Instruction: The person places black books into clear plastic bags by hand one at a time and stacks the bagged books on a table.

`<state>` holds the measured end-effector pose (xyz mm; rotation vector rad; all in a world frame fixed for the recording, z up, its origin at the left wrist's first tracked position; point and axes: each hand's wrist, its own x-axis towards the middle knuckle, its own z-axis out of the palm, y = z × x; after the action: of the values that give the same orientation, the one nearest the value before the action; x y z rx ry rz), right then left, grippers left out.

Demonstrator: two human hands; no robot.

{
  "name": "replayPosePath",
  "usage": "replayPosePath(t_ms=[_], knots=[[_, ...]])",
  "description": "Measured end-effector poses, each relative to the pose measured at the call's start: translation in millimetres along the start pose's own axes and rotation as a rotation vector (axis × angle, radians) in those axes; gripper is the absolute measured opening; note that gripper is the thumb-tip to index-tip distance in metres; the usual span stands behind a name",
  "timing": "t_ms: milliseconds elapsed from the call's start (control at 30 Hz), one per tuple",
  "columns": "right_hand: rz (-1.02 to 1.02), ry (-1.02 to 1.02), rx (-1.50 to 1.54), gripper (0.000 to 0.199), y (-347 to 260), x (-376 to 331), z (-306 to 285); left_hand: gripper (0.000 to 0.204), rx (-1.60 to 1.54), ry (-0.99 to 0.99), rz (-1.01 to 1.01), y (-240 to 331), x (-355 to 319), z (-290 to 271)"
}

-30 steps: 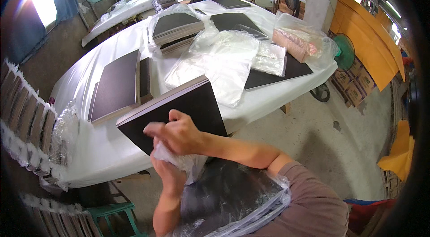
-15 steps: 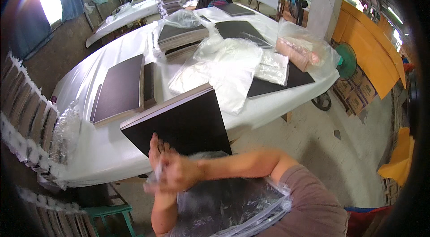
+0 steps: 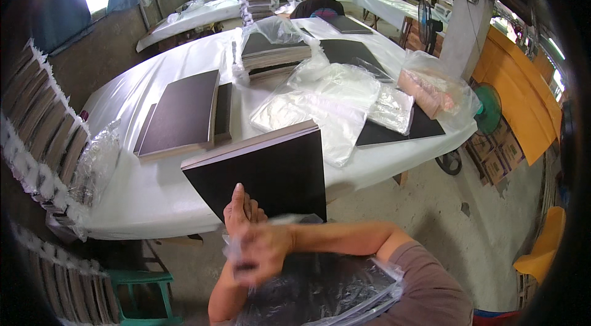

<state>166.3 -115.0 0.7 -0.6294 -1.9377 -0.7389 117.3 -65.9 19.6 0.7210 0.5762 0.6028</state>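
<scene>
Both hands meet low in the near centre: the left hand [image 3: 241, 214] stands upright with fingers straight against the near edge of a dark square board [image 3: 265, 172], and the right hand [image 3: 261, 251], blurred, crosses in front, fingers curled into the clear plastic bag [image 3: 320, 283] bunched below. The board tilts up from the lap toward the white-covered table [image 3: 135, 197]. Farther left lies a stack of dark boards [image 3: 181, 113]; loose plastic sheets [image 3: 326, 101] lie to the right.

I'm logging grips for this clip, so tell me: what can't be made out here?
- Right hand, head view: motion-blurred, grip on the clear plastic bag unreadable.
- Left hand: palm hidden behind the right hand.
- Dark board: lower edge hidden by both hands.
- Bag's bottom: cut off by the picture's lower edge.
</scene>
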Motion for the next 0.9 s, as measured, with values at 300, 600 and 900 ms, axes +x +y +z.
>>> replayPosePath(t_ms=[300, 600, 900], knots=[[-0.025, -0.142, -0.051, 0.022, -14, 8, -7, 0.025, 0.146, -0.088, 0.258, -20, 2, -15], [0.219, -0.095, -0.102, 0.022, 13, -3, -13, 0.015, 0.253, -0.219, 0.314, -17, 9, -15], [0.359, -0.132, -0.151, 0.01, 38, 1, -21, 0.019, 0.647, -0.157, 0.72, -56, 18, -48]])
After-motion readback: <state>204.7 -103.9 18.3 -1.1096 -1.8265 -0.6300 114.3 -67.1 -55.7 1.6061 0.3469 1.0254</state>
